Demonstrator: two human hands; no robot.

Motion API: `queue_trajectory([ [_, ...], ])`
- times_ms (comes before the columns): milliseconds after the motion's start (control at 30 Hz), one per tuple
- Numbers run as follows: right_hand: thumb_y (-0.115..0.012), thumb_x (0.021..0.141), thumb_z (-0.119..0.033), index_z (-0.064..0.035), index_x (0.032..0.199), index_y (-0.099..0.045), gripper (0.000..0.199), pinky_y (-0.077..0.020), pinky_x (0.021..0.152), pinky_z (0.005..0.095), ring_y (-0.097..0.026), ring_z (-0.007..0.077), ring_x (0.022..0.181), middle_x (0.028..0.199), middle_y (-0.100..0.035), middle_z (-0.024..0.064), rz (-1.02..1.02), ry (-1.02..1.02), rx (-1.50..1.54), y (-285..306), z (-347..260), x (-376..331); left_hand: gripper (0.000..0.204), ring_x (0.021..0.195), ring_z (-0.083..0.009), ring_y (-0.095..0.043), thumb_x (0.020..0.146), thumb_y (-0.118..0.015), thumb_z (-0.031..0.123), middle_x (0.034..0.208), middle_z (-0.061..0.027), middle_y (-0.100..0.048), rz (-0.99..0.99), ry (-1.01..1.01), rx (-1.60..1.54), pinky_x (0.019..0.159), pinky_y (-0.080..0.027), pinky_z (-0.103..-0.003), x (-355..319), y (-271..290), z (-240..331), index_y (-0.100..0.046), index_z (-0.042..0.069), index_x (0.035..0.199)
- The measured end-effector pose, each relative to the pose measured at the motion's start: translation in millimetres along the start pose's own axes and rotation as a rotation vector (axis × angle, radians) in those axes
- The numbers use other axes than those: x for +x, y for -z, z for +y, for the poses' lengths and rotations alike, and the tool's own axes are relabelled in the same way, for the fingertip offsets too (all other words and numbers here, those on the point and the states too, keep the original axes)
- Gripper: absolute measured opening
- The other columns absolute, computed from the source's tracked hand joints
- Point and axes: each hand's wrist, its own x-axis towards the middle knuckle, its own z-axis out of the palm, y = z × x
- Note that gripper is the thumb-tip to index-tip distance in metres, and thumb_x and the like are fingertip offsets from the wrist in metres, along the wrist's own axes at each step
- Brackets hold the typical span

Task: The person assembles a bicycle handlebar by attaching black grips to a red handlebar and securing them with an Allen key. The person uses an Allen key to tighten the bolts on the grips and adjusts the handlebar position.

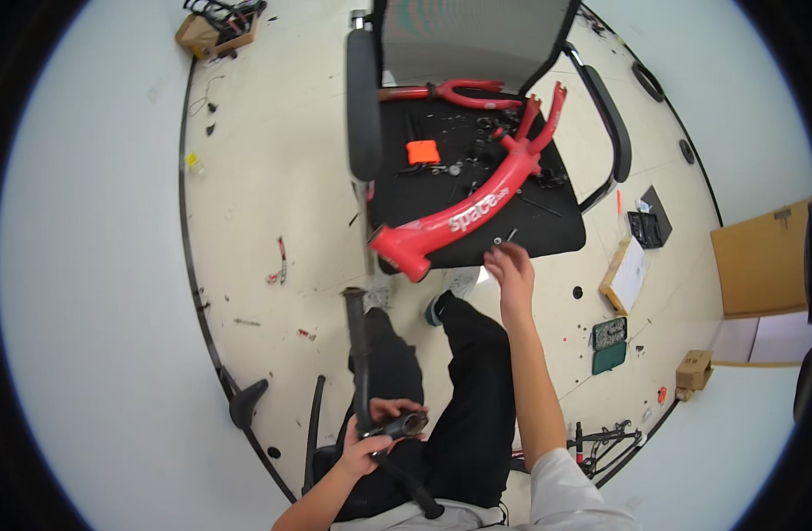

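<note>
My left hand (362, 447) is closed around the stem of a black bicycle handlebar (360, 345), which lies over my lap with one end pointing up and away. The stem's open clamp end (412, 423) juts out to the right of the fingers. My right hand (510, 265) is at the front edge of the black chair seat (561, 232), fingers curled together. Right beside its fingertips lie a small bolt (512, 235) and a small ring-like part (497, 241). Whatever those fingers hold is hidden. A red bicycle frame (477, 208) rests across the seat, left of this hand.
Behind the frame lie a red fork (472, 93), an orange block (423, 152) and several small metal parts. Chair armrests (364, 106) rise at both sides. Around the floor are a green case (610, 345), a white-topped box (626, 274) and a black saddle (247, 403).
</note>
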Motion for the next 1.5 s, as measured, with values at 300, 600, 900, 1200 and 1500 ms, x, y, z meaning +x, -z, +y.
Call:
queue_trajectory([
  [300,-0.083,0.075,-0.025,0.01,0.132,-0.043,0.078,-0.052,0.086,0.0336,-0.064,0.0236,0.098,0.112,-0.064,0.0189,0.419,-0.099,-0.062,-54,-22,135,0.041,0.133,-0.0528,-0.042,0.077,-0.063,0.014,0.131,-0.0291,-0.05,0.025,0.073,-0.154,0.1,-0.048,-0.063,30,-12,-9,-0.051,0.003,0.115],
  [600,-0.087,0.065,-0.034,0.0057,0.124,-0.042,0.085,-0.0534,0.094,0.0427,-0.067,0.0408,0.107,0.116,-0.065,0.0285,0.522,-0.21,-0.634,-60,-32,166,0.044,0.133,-0.0524,-0.042,0.074,-0.066,0.012,0.131,-0.0288,-0.051,-0.008,0.099,-0.102,0.102,-0.045,-0.065,31,-11,-20,-0.051,0.003,0.113],
  [900,-0.076,0.063,-0.016,0.0003,0.103,-0.05,0.05,-0.0538,0.076,0.0404,-0.066,0.0323,0.081,0.093,-0.065,0.0187,0.343,0.26,-0.457,-8,-112,128,0.041,0.129,-0.0495,-0.048,0.077,-0.063,0.014,0.13,-0.0304,-0.051,-0.011,0.037,-0.053,0.098,-0.05,-0.059,23,-11,-23,-0.051,0.002,0.114],
  [1200,-0.065,0.067,0.005,-0.0018,0.108,-0.051,0.044,-0.052,0.052,0.0302,-0.06,0.0166,0.059,0.077,-0.055,0.0053,-0.008,0.383,0.066,13,-158,-15,0.029,0.128,-0.0455,-0.053,0.078,-0.064,0.01,0.129,-0.0279,-0.052,-0.07,-0.14,0.145,0.098,-0.053,-0.06,-2,-19,-11,-0.055,-0.001,0.104],
  [1500,-0.057,0.066,0.005,-0.0029,0.101,-0.046,0.037,-0.0519,0.046,0.0334,-0.057,0.0182,0.054,0.078,-0.054,0.0089,-0.143,0.199,0.333,43,-142,-119,0.029,0.122,-0.039,-0.056,0.076,-0.066,0.008,0.126,-0.0266,-0.057,-0.005,-0.361,0.476,0.074,-0.064,-0.043,-45,-39,42,-0.057,-0.002,0.102],
])
